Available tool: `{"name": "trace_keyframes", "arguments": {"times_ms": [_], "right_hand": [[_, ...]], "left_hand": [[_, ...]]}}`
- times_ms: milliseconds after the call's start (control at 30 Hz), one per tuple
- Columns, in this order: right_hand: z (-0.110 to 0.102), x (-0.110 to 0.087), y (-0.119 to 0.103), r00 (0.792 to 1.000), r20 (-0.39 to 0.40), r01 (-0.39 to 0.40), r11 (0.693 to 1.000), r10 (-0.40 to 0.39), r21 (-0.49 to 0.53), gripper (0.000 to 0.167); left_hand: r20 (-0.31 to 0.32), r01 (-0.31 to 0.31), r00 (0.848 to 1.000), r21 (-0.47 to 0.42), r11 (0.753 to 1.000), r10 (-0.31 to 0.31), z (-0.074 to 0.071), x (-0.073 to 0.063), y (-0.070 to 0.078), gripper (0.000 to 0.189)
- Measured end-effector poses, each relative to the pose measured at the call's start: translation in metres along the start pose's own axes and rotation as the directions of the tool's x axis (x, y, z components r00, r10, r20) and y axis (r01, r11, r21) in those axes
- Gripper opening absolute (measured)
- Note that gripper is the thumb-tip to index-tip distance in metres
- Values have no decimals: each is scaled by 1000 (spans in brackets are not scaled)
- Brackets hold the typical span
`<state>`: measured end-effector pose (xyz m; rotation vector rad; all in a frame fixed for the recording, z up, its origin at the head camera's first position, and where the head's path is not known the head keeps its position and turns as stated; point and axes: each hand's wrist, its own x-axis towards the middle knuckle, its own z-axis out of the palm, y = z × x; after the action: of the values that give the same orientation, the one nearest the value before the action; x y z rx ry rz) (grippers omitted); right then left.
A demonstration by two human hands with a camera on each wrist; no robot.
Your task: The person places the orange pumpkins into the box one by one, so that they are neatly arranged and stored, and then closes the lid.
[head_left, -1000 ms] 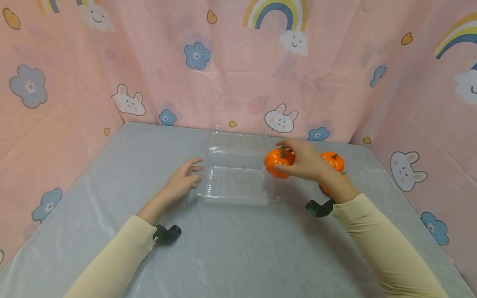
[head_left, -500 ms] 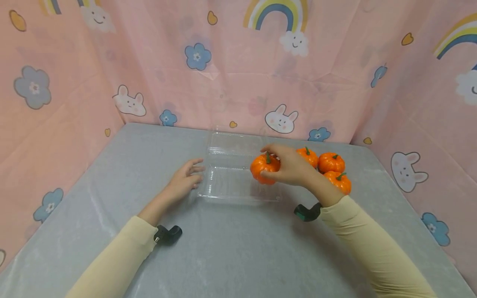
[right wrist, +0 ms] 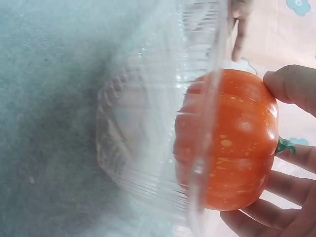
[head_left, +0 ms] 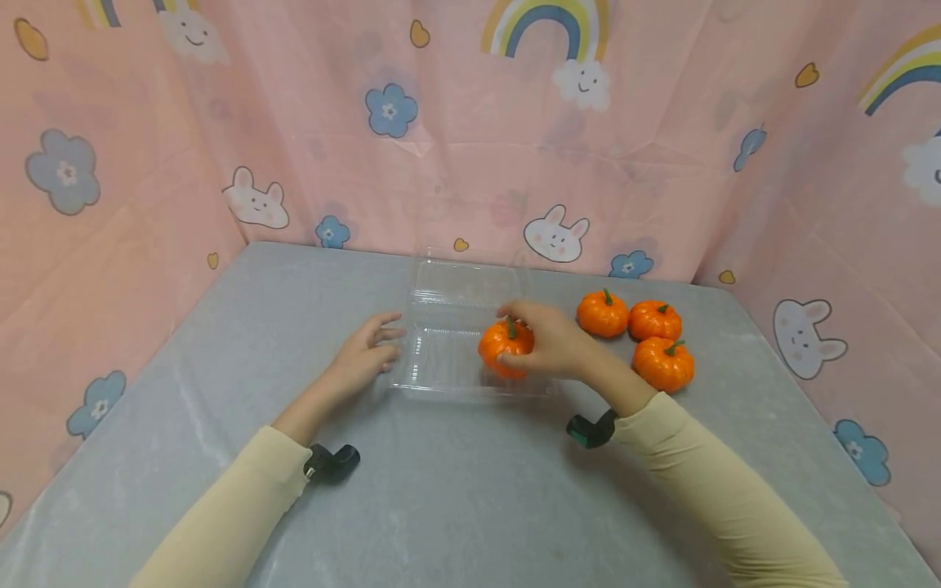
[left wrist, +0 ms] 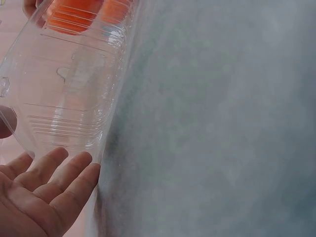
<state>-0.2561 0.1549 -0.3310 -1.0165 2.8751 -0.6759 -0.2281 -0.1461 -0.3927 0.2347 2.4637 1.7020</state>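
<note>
My right hand (head_left: 551, 341) grips a small orange pumpkin (head_left: 500, 347) with a green stem, thumb on one side and fingers on the other. In the right wrist view the pumpkin (right wrist: 237, 140) is partly below the rim of a clear plastic box (right wrist: 143, 113), inside its right half. The box (head_left: 441, 359) lies with its lid (head_left: 463, 282) raised at the back. Beside the box's left side is my left hand (head_left: 358, 357), its fingers loosely extended. In the left wrist view, the left fingertips (left wrist: 81, 160) are at the box wall; whether they press it I cannot tell.
Three more pumpkins stand together on the grey tabletop (head_left: 456, 490) to the right: one at the left (head_left: 603, 314), a pumpkin behind (head_left: 655, 320) and a nearer pumpkin (head_left: 664, 364). A pink patterned curtain (head_left: 456, 163) encloses the back and sides.
My right hand has carried the pumpkin leftward and down from beside the box into its right half. The other pumpkins have come into fuller view. My left hand has stayed in place.
</note>
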Motion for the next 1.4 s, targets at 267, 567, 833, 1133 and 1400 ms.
{"name": "trace_keyframes", "arguments": {"times_ms": [267,567,833,1133,1400], "right_hand": [[9,0,0,999,41,-18,1000,18,-1,52],[18,0,3,998,59,-8,1000,7,12,53],[23,-2,2,997,75,8,1000,-9,6,57],[26,-1,3,996,86,16,999,-13,-34,59],[25,-1,2,994,112,-8,999,12,-34,61]], "left_hand": [[0,-7,1000,-3,1000,7,0,0,-1,60],[0,-7,1000,-12,1000,7,0,0,-2,60],[6,-16,1000,-11,1000,16,-1,0,-2,60],[6,-17,1000,-5,1000,17,0,-1,0,59],[-2,-9,1000,11,1000,9,1,-2,-1,60]]}}
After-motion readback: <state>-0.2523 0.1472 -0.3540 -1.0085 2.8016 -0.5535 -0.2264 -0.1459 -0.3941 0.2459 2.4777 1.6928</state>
